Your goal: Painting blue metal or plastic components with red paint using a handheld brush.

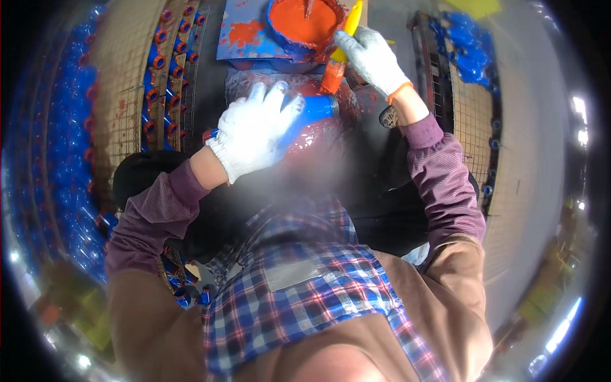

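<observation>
My left hand (254,130), in a white knit glove, is closed around a blue pipe fitting (312,109) whose threaded metal end points right. In my gloved right hand (369,58) is a paintbrush (333,75) with a yellow handle. Its bristles, loaded with red-orange paint, hang close to the threaded end; whether they touch it I cannot tell. A tub of red-orange paint (302,24) stands just beyond, with a stick in it. Below the fitting lies a paint-smeared plastic-covered surface (315,137).
The tub rests on a blue, paint-splashed board (238,35). Racks of blue fittings with red ends (153,73) line the left, with a large mass of blue fittings (63,140) farther out. More blue fittings (468,48) lie on a mesh rack at the right.
</observation>
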The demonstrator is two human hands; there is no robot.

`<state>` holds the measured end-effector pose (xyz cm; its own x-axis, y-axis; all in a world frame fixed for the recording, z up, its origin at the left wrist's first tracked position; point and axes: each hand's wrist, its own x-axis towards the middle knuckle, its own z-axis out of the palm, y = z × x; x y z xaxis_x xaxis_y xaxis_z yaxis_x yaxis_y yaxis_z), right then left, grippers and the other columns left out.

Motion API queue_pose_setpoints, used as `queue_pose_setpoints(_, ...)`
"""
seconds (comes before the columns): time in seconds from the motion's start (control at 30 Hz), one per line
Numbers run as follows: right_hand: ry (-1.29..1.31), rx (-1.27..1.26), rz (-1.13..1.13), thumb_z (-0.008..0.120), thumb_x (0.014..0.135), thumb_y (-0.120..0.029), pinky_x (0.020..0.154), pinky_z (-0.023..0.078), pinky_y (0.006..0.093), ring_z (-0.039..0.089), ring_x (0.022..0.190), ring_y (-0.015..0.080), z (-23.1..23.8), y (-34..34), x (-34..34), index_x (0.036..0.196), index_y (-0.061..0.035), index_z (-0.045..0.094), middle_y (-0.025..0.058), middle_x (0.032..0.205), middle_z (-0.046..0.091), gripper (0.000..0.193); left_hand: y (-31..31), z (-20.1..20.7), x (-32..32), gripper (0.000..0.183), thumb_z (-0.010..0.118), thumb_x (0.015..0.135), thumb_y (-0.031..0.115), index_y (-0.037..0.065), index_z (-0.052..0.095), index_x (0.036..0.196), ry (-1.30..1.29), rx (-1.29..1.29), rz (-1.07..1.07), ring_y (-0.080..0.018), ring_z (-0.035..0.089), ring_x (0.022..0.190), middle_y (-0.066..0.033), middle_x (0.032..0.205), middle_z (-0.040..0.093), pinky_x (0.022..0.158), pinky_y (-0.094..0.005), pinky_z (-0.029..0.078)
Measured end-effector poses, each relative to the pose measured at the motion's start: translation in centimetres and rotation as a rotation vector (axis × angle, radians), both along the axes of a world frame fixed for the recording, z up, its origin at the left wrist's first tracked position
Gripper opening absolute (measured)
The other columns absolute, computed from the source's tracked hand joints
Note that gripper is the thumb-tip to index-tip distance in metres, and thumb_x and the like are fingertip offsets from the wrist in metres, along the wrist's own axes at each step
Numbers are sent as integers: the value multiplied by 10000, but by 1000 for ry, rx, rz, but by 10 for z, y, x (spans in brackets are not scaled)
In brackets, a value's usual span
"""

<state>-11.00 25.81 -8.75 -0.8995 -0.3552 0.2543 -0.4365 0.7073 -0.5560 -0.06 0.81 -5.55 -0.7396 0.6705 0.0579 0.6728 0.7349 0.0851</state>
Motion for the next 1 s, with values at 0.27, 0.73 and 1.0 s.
queue_pose_setpoints(0.27,351,17,41,560,947,-306,664,505,391,637,760,314,40,-11,45,986,-28,625,160,813,636,289,5,17,1,642,743,655,322,103,560,1230,-131,-7,47,-332,551,1038,-145,1166,530,715,-410,555)
queue_pose_setpoints(0.73,252,-368,-31,611,904,-76,716,505,327,655,810,257,47,0,108,1031,-7,625,120,936,648,146,-19,-1,-6,605,782,741,288,35,551,1238,-1084,852,152,-152,621,971,-84,1084,630,869,-324,528)
queue_pose_setpoints(1.0,-54,-946,-248,611,912,-62,801,475,253,574,911,130,27,8,134,1140,-11,586,57,1072,604,235,-19,-22,38,589,538,935,461,70,430,1362,-1082,1226,336,-288,623,1037,-170,1277,550,788,-426,576)
